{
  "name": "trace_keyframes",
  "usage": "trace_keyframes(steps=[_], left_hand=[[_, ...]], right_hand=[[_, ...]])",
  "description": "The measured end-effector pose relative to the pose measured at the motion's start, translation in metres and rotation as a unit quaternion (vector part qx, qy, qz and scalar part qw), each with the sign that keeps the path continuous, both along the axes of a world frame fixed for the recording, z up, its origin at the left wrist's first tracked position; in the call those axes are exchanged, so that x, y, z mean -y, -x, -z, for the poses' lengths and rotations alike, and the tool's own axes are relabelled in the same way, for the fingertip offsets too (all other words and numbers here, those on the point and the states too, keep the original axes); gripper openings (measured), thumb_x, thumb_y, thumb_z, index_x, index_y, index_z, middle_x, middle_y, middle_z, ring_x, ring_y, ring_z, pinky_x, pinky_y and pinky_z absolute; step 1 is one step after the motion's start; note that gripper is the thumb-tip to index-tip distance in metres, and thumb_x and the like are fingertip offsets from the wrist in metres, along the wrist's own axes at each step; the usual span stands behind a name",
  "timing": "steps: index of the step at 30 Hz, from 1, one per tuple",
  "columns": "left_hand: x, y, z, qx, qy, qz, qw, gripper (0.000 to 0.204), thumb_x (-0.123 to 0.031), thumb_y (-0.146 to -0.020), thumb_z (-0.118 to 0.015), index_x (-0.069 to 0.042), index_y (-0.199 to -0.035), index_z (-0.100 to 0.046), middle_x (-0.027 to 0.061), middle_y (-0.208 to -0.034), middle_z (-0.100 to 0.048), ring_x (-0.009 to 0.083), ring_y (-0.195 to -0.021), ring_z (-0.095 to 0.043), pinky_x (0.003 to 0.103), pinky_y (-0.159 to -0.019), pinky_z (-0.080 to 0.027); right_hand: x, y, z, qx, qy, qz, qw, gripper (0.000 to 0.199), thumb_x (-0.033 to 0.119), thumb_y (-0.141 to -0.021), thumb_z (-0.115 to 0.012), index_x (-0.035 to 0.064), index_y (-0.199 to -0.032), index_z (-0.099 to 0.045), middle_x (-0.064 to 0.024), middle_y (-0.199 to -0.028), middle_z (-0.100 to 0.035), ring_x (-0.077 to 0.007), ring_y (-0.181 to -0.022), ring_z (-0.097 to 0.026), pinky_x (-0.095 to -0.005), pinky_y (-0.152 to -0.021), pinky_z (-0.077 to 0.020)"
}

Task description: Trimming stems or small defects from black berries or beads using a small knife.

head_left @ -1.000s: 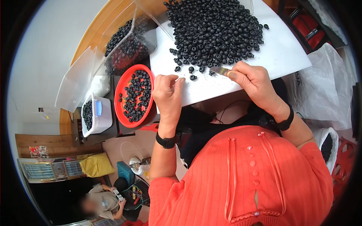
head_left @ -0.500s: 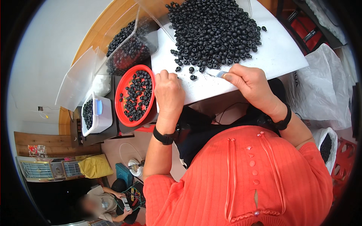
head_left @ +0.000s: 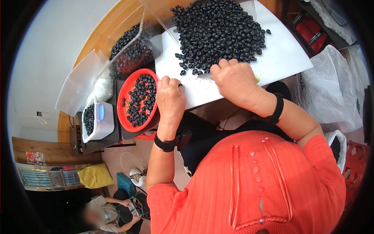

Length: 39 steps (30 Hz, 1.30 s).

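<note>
Your left hand (head_left: 170, 97) rests knuckles-up on the near left edge of the white board (head_left: 288, 50), fingers curled together, with the fingertips at the rim of the red bowl (head_left: 124, 97). Whether this hand pinches a bead cannot be told from the head view, because the fingertips are turned away from the camera. Your right hand (head_left: 233, 80) lies on the board at about 3 o'clock from the left hand, loosely closed, its knuckles touching the near edge of the heap of black beads (head_left: 220, 31). A small yellow-green object (head_left: 256, 79) shows just at the far side of this hand; whether it is gripped cannot be determined. The bead heap occupies the board at 12 o'clock from both hands, with a few loose beads scattered along its near left edge. The red bowl stands just beside the board at 9 o'clock from the left hand and holds a shallow layer of the same beads. At 11 o'clock from the bowl, a clear plastic tub (head_left: 130, 48) holds more beads. At 8 o'clock from the bowl, a white container (head_left: 102, 124) also holds beads. Each wrist carries a black band. A white plastic bag (head_left: 331, 93) lies at 3 o'clock from the right hand. Another person (head_left: 105, 212) sits well apart at 7 o'clock.
</note>
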<state>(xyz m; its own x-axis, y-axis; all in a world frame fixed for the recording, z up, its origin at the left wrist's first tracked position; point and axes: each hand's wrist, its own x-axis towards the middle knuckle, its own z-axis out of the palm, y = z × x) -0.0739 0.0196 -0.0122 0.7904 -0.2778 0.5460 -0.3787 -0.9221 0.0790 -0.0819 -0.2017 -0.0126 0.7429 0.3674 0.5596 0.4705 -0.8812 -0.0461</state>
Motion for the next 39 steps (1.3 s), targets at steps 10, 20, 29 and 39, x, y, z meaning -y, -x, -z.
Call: trace_keyframes(steps=[10,20,29,39], left_hand=[[0.004,0.005,0.0,-0.019,0.032,0.04,0.999,0.011,0.001,-0.077,-0.07,0.001,-0.088,-0.068,0.0154,-0.088,-0.059,0.0355,-0.087,-0.06,0.046,-0.074,-0.05],[0.007,0.0,0.004,0.006,-0.004,0.082,0.997,0.009,0.003,-0.079,-0.066,0.001,-0.088,-0.066,0.0157,-0.091,-0.058,0.0365,-0.088,-0.057,0.046,-0.071,-0.049],[0.022,0.019,-0.009,-0.318,0.589,0.23,0.706,0.017,0.005,-0.094,-0.062,0.006,-0.11,-0.07,0.0064,-0.098,-0.065,0.0133,-0.076,-0.058,0.023,-0.064,-0.046],[0.042,0.019,0.002,-0.374,0.687,0.251,0.57,0.026,-0.001,-0.097,-0.062,0.008,-0.121,-0.066,0.0126,-0.098,-0.066,0.019,-0.076,-0.062,0.029,-0.064,-0.052]], right_hand=[[0.023,0.028,0.004,0.047,-0.005,-0.091,0.995,0.015,0.007,-0.075,-0.065,0.008,-0.089,-0.063,-0.0078,-0.083,-0.057,-0.0258,-0.074,-0.059,-0.0366,-0.058,-0.0499],[0.038,0.035,-0.004,-0.028,0.002,-0.064,0.998,0.008,0.011,-0.077,-0.068,0.0063,-0.08,-0.062,-0.0099,-0.074,-0.062,-0.026,-0.068,-0.066,-0.0362,-0.054,-0.0524],[0.05,0.025,-0.007,-0.154,-0.298,-0.133,0.933,0.014,0.018,-0.094,-0.066,0.0061,-0.101,-0.071,-0.0097,-0.091,-0.07,-0.0282,-0.079,-0.068,-0.0333,-0.065,-0.0518],[0.044,0.024,-0.005,-0.155,-0.283,-0.078,0.943,0.031,0.033,-0.097,-0.062,0.0086,-0.079,-0.065,-0.012,-0.062,-0.063,-0.0341,-0.06,-0.064,-0.0438,-0.054,-0.0481]])
